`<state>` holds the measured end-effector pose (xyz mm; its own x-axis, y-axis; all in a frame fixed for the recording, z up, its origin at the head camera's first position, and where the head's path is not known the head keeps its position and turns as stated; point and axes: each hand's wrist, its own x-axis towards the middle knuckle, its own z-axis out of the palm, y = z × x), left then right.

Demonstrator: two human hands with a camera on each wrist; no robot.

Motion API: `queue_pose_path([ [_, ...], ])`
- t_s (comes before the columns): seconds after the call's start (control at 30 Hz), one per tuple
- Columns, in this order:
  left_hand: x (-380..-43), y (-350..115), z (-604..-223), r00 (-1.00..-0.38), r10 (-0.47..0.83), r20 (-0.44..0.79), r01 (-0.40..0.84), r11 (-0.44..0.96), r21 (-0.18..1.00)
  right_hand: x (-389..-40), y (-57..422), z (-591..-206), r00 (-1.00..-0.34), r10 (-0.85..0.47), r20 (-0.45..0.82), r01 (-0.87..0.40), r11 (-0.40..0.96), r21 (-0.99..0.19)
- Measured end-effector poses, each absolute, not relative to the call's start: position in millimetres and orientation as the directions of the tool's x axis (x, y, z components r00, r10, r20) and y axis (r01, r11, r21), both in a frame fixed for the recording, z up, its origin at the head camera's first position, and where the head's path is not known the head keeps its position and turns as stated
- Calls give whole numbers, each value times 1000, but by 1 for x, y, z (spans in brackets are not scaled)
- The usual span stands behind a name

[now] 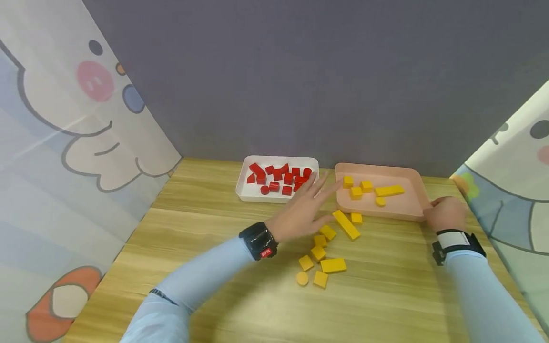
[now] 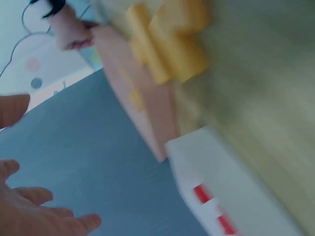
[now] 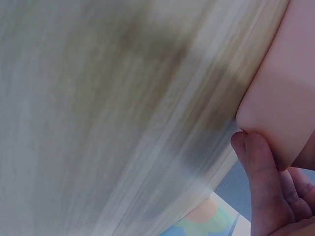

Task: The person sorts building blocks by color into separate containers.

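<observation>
My left hand (image 1: 298, 214) hangs over the table between the two trays, fingers spread, holding nothing. In the left wrist view its fingers (image 2: 37, 195) are extended and apart from any block. At the right, my right hand (image 1: 448, 214) grips the near right corner of a pink tray (image 1: 411, 183); the right wrist view shows fingers (image 3: 261, 162) on that corner. Several yellow blocks, among them a long yellow block (image 1: 389, 190), lie inside the pink tray. More yellow blocks lie loose in front of it, including a long one (image 1: 346, 225) and a round one (image 1: 302, 278).
A white tray (image 1: 257, 198) with several red blocks (image 1: 274, 186) stands left of the pink tray, partly covered by my left fingers. Behind both trays rises a dark grey panel (image 1: 291, 81). Cartoon-printed sheets (image 1: 47, 157) flank the wooden table (image 1: 193, 214).
</observation>
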<state>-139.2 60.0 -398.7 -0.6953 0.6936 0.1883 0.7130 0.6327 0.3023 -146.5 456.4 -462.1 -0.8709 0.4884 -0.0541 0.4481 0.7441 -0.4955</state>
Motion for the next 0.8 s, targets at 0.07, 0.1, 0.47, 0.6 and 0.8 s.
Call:
queue_pose_path([
  [0.07, -127, 52, -412, -697, 708, 118, 706, 646, 291, -147, 457, -462, -875, 483, -44, 440, 752, -492],
  [0.1, -122, 48, -418, -693, 716, 84, 704, 647, 293, -147, 457, -462, -876, 480, -42, 436, 754, -491],
  [0.47, -79, 36, -462, -565, 819, -98, 784, 570, 246, -149, 456, -459, -878, 477, -39, 432, 756, -492],
  [0.6, -72, 35, -466, -544, 827, -139, 786, 561, 260, -148, 456, -460, -878, 476, -40, 433, 758, -487],
  [0.8, -68, 36, -466, -516, 848, -124, 823, 531, 204, -148, 457, -462, -873, 485, -49, 445, 754, -483],
])
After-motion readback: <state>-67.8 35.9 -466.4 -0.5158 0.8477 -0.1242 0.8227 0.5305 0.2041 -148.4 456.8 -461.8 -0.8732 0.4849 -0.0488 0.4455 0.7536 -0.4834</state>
